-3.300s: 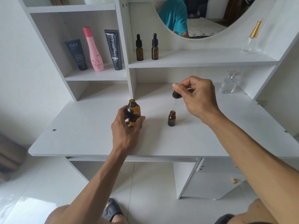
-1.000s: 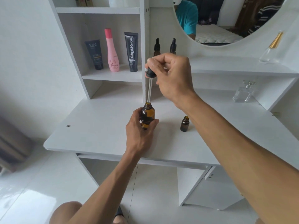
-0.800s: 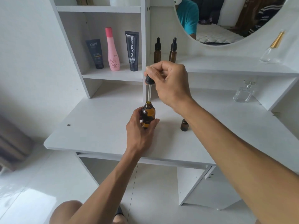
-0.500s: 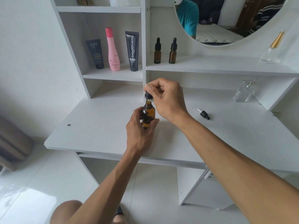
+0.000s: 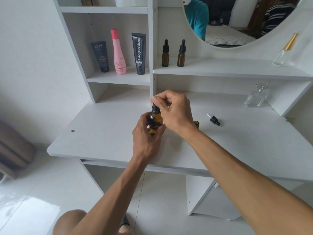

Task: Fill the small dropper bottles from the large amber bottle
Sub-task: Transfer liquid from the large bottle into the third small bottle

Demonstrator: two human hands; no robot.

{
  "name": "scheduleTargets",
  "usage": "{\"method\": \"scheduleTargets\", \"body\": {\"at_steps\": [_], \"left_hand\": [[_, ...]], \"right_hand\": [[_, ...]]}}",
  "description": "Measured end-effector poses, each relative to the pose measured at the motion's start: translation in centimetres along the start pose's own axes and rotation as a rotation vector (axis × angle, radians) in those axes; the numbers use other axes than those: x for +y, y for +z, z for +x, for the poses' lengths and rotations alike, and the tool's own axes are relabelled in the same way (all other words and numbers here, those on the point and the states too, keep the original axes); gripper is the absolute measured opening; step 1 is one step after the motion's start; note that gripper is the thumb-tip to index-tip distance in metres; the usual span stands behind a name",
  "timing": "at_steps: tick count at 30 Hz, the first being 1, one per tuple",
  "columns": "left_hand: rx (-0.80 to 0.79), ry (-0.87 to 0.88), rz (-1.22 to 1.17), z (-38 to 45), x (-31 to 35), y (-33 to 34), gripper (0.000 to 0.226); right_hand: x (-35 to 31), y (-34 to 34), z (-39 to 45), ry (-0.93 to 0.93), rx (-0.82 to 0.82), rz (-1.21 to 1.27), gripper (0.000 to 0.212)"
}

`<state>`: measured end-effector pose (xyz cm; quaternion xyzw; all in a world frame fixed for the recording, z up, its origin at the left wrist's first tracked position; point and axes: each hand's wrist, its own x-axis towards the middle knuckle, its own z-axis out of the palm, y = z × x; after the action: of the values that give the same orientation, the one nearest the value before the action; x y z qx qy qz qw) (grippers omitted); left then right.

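The large amber bottle stands upright on the white desk, neck pointing up, with the left hand wrapped around its body. The right hand pinches the black dropper cap seated on its neck. Just right of that bottle stands a small open dropper bottle (mostly hidden behind the right wrist), and beyond it a loose dropper lies flat, glass tip pointing toward the shelves

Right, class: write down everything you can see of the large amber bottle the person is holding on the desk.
The large amber bottle looks like brown translucent glass with rounded shoulders, and stands upright on the white desk, near its middle. The left hand grips its body from the near side, hiding much of it. A black dropper cap sits at its neck, pinched from above by the right hand. How full it is cannot be told.
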<state>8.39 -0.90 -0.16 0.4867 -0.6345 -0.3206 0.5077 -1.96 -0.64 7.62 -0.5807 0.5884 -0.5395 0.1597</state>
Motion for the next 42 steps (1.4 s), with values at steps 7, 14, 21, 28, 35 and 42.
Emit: {"method": "scheduleTargets", "body": {"at_steps": [7,14,21,28,35,42], "left_hand": [[0.000,0.001,0.009,0.0,0.0,0.0,0.050],[0.002,0.004,0.004,0.0,-0.1,0.1,0.049],[0.004,-0.008,-0.015,0.0,-0.2,0.1,0.049],[0.001,-0.015,-0.013,0.0,0.0,0.1,0.048],[0.006,-0.021,-0.010,-0.1,0.0,0.1,0.049],[0.004,-0.029,-0.011,-0.1,0.1,0.0,0.046]], "right_hand": [[0.1,0.0,-0.1,-0.009,0.000,-0.014,0.014],[-0.3,-0.4,-0.1,0.005,-0.017,0.046,0.011],[-1.5,-1.7,0.6,-0.031,-0.006,0.137,0.015],[-2.5,-2.7,1.5,-0.047,0.045,0.142,0.017],[-3.5,-3.4,2.3,-0.044,0.087,0.181,0.013],[-5.0,-5.1,2.7,-0.079,0.124,0.288,0.015]]}}
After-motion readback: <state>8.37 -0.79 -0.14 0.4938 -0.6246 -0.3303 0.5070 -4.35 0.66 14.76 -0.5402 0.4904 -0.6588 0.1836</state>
